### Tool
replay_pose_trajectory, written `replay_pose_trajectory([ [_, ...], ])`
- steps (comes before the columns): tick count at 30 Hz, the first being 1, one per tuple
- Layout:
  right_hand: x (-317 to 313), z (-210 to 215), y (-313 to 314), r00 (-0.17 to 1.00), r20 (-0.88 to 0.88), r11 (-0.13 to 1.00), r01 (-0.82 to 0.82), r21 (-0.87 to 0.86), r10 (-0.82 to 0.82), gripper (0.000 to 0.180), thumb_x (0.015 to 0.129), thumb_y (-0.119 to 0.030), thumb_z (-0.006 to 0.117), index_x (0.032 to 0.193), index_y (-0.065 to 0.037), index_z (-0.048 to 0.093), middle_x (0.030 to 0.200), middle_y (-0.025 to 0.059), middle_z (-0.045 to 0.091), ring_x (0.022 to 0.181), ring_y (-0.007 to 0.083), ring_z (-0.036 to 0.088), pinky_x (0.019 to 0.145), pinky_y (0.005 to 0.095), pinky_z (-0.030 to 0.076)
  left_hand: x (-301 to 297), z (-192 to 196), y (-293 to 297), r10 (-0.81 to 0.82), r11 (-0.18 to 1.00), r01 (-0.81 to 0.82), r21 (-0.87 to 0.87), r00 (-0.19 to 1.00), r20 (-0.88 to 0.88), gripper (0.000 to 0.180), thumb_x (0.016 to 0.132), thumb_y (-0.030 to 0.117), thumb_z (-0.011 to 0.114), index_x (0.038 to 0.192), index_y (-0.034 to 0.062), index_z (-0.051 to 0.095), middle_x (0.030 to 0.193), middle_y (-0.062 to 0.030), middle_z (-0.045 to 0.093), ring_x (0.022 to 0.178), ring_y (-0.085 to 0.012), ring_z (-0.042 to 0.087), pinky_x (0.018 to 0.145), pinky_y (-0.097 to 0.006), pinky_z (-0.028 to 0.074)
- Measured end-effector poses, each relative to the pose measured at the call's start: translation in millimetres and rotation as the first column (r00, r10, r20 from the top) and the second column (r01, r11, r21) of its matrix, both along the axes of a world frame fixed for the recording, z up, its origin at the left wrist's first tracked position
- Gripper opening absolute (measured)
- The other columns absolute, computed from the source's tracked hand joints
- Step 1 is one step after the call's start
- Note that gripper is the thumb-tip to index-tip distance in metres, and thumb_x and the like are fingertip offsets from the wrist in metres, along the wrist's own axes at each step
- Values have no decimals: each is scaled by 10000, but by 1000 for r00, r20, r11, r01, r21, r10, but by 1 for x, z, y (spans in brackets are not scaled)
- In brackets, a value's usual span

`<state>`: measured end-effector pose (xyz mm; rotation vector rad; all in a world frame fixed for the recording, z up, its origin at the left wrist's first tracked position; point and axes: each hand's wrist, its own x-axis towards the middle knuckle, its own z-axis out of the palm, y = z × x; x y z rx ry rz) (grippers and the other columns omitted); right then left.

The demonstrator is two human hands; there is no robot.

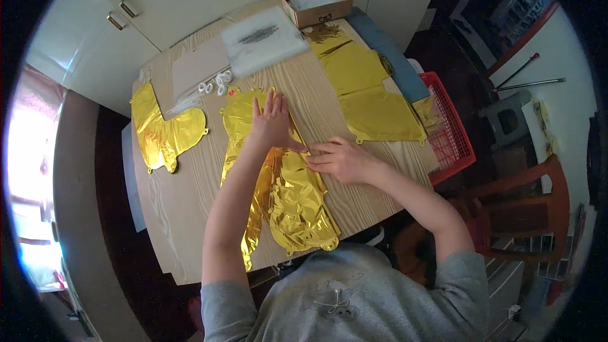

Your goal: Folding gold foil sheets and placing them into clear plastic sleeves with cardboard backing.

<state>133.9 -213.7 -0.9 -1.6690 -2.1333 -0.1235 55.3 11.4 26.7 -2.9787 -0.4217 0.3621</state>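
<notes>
A shiny gold foil balloon point(296, 199), flat and crinkled, lies at the front middle of the table with part of it folded over. On its upper part my left hand point(272, 123) is open, palm down and fingers stretched away from me. My right hand point(342, 159) reaches in from the right, fingers extended and apart, their tips at the balloon's right edge close to my left thumb. To the left lies another flat gold foil balloon point(163, 130). Further right, a stack of smooth gold foil balloons point(367, 92) is spread along the table's edge.
Several white ribbon-like rolls point(218, 82) sit beyond the balloon. Behind them are a clear plastic bag point(263, 41) and an open cardboard box point(326, 9). A red plastic basket point(453, 130) stands against the table's right side, near a wooden chair point(551, 209). White cabinets point(209, 0) border the far side.
</notes>
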Motion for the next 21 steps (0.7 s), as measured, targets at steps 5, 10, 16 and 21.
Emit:
replay_pose_trajectory([
  [5, -2, 4, -10, 999, 7, 993, -52, -101, 53, 334, 811, -125, 551, 1096, -174, 717, 1205, -41, 665, 1271, 159, 487, 1026, 415, 365, 0, 1, 0, 7, 1000, -7, -10, 1000, -8, 1538, 368, 861, 690, 1469, -87, 186, 1554, -192, 226, 1473, -329, 94, 1143, -609, 90],
  [10, -8, 7, -27, 995, -18, 990, -97, -104, 96, 334, 778, -110, 571, 1071, -156, 724, 1194, -43, 670, 1274, 165, 498, 1031, 402, 362, 2, 1, 0, 7, 1000, -7, -10, 1000, -27, 1545, 371, 875, 677, 1468, -93, 180, 1549, -201, 229, 1472, -332, 90, 1143, -609, 88],
  [16, -12, 10, -43, 990, -66, 985, -129, -117, 121, 333, 745, -104, 594, 1046, -146, 732, 1193, -37, 671, 1253, 170, 521, 1053, 416, 360, 4, 1, 1, 11, 1000, -11, -12, 999, -49, 1530, 396, 887, 657, 1470, -89, 174, 1556, -204, 204, 1472, -335, 87, 1138, -617, 98],
  [21, -15, 6, -50, 987, -110, 988, -129, -87, 119, 352, 718, -76, 609, 1041, -140, 734, 1183, -31, 677, 1215, 175, 556, 1049, 415, 375, 6, -1, 2, 18, 1000, -19, -7, 997, -81, 1466, 467, 886, 626, 1479, -70, 165, 1566, -195, 174, 1475, -327, 66, 1129, -637, 94],
])
